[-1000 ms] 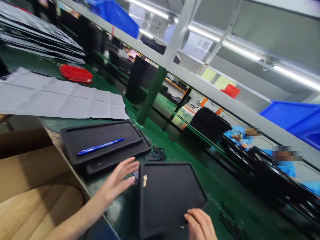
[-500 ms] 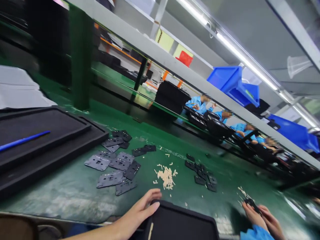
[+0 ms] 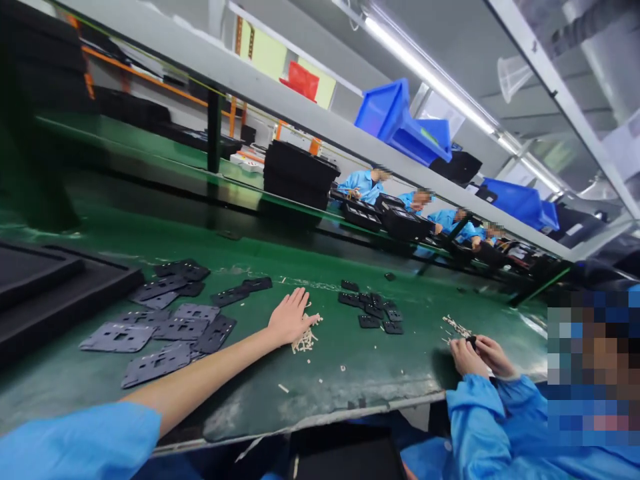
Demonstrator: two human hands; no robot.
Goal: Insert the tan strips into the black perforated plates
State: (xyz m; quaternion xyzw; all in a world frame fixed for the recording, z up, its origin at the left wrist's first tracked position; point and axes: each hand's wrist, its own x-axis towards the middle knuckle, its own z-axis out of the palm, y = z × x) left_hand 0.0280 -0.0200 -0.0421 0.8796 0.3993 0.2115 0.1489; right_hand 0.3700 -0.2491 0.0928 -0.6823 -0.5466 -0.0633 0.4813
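Note:
My left hand (image 3: 290, 317) reaches out over the green belt (image 3: 350, 367), fingers stretched and flat. Its fingertips rest on a small heap of beige slivers (image 3: 305, 340). It holds nothing. To its left lie several flat dark grey plates (image 3: 165, 327). Further right is a cluster of small black parts (image 3: 373, 313). A black tray (image 3: 345, 457) shows at the bottom edge, below the belt. My right hand is out of view.
A co-worker in a blue coat sits at the right, both hands (image 3: 475, 353) on a small black piece beside more beige slivers (image 3: 455, 327). Stacked black foam trays (image 3: 40, 293) lie at the left. Blue bins (image 3: 395, 117) stand on the shelf above. More workers sit at the far line.
The view has swung right. My left hand left the black tray's edge and stretched forward onto the beige heap. The tray has dropped to the bottom of the view.

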